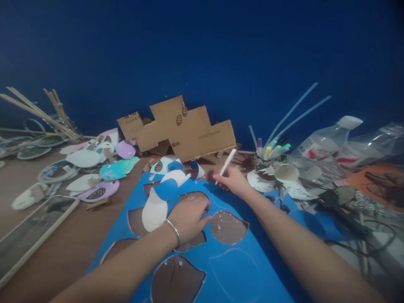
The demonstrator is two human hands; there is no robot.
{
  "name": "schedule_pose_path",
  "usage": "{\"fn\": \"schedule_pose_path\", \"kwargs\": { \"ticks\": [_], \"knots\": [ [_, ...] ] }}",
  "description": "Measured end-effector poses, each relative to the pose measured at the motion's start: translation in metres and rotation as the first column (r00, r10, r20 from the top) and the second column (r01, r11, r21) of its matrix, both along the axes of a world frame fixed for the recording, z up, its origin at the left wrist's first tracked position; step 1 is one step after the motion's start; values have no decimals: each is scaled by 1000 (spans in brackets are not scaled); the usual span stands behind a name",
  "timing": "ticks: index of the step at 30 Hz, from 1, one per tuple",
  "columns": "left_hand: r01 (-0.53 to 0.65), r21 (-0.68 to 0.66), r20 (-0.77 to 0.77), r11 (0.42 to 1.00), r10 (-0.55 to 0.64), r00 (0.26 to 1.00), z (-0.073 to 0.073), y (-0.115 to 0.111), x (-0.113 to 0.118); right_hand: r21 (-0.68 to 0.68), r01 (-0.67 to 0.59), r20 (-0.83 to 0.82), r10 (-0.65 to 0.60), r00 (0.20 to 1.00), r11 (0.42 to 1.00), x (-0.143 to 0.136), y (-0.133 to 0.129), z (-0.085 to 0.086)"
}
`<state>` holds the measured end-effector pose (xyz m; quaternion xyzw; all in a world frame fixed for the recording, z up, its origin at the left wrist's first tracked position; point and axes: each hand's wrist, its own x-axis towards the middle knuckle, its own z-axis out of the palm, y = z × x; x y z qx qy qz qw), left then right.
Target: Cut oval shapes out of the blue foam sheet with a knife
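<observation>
My right hand (233,181) is closed around a white pen (227,162), its tip just above the far right of a blue sheet (240,223). Below the tip a faint pale outline curves on the sheet. My left hand (191,210), a bangle at its wrist, rests on the sheet with thumb and fingers apart, partly over a cut-out hole. Right beside it is a leaf-shaped hole (229,227). A white teardrop-shaped piece (154,212) lies by the left wrist, and a blue cut piece (167,189) lies beyond. Another drawn outline (235,273) shows near the front.
Painted bird-shaped cutouts (99,191) and a framed panel (34,235) lie left. Cardboard (189,130) leans at the wall. Right are a marker holder (268,161), scissors (284,206), a plastic bottle (331,136) and dark cables (378,235).
</observation>
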<state>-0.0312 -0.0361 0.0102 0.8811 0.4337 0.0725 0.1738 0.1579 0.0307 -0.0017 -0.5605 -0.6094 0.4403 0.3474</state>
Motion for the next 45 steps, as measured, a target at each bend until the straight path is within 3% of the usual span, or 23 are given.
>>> {"fn": "schedule_pose_path", "kwargs": {
  "ticks": [45],
  "knots": [
    [-15, 5, -1, 1000, 15, 1000, 0, 0, 1, 34, -103, 87, 100, 991, 994, -3, 0, 7]
  ]
}}
